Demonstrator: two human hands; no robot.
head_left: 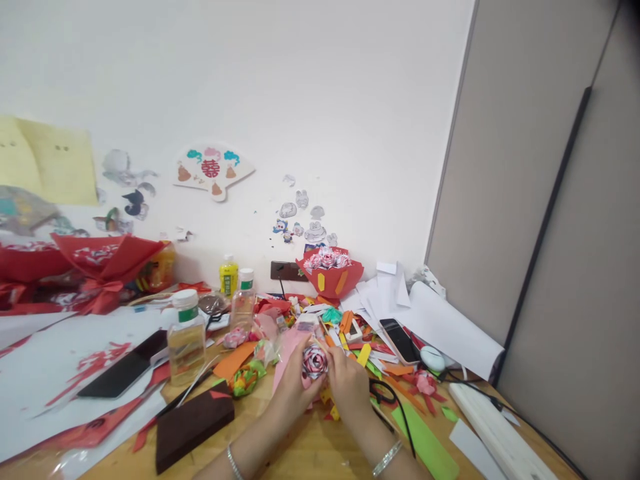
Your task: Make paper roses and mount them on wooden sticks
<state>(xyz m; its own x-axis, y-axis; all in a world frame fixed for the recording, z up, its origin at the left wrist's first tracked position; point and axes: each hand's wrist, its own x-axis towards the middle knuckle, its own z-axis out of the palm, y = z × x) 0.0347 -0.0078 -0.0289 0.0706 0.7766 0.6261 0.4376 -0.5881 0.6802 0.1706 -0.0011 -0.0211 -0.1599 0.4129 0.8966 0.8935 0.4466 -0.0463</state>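
Observation:
Between my two hands, over the middle of the wooden table, is a rolled paper flower (315, 361) with pink, white and dark petals. My left hand (293, 379) curls round its left side, thumb near the lower petals. From the right, my right hand (346, 380) closes on the flower with fingers bent against it. Pink paper (286, 347) lies just behind my left hand. Yellow and red paper scraps (327, 400) show below the flower. The undersides of the fingers are hidden.
A red-wrapped bouquet (333, 273) stands by the wall. To the left are a clear bottle (187, 337), a dark brown box (195, 423) and a black tablet (125, 365). Scissors (383, 392), a phone (400, 340) and a white power strip (500, 430) lie right.

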